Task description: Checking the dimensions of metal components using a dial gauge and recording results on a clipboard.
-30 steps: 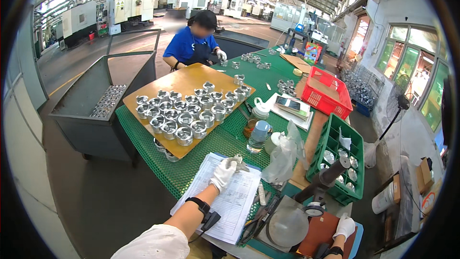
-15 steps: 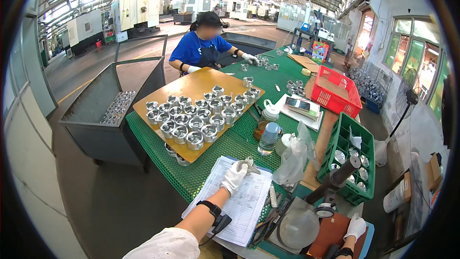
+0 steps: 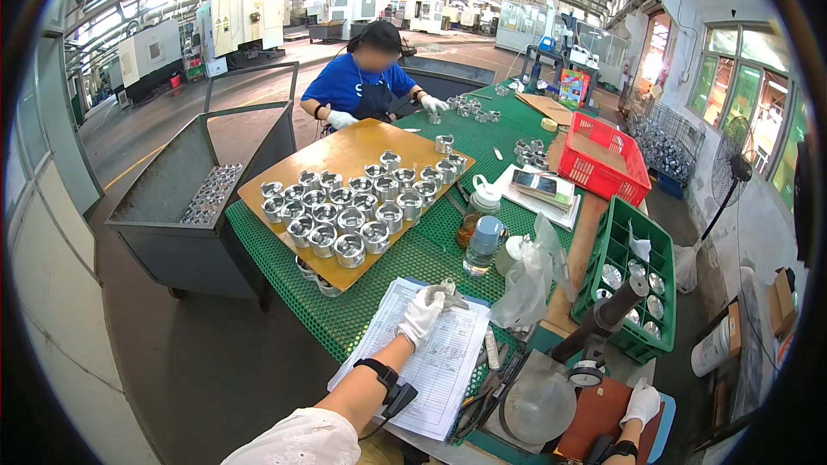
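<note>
One printed sheet [image 3: 431, 370] directly beneath gloved left hand [image 3: 421, 317], wrist nearby.

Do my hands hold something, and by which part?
Left hand on the grey metal piece atop the papers, right hand at the right edge of the reddish-brown board; whether either grips cannot be told.

Gauge stand [image 3: 594, 327] between papers [image 3: 422, 379] and brown pad [image 3: 594, 418]; room above papers.

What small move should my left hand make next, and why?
Perhaps lift the left hand slightly off the sheet: it covers part of the upper end, hiding whatever lies beneath. The right hand is well apart, at the brown board.
</note>
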Tool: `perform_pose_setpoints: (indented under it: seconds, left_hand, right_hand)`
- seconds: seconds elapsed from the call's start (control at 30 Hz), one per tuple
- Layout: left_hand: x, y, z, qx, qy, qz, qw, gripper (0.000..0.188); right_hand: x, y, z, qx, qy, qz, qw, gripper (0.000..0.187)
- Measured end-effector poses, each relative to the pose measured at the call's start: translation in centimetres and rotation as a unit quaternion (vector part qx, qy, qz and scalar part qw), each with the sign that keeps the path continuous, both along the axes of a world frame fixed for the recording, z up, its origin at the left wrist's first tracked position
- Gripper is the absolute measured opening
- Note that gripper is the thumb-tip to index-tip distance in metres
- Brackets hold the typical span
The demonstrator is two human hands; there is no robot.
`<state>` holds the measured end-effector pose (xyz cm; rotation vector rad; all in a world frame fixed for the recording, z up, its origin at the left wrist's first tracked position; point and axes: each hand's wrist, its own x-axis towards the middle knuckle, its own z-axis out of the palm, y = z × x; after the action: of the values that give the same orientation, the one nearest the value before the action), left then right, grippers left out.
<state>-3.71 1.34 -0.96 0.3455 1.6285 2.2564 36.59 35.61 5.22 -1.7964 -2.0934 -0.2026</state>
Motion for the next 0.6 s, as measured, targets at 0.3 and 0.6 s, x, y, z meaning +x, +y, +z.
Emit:
perform_pose_setpoints:
  seconds: [0.3,0.6]
  left_hand:
    - [-0.7,-0.1,-2.0,0.023,0.014,-0.021,0.999,0.032]
    - [0.1,-0.3,0.3,0.044,-0.036,-0.049,0.997,0.046]
  right_hand:
    - [0.5,0.9,-0.8,-0.005,-0.009,-0.001,1.0,0.051]
    - [0.2,0.1,-0.2,-0.003,-0.004,0.007,1.0,0.051]
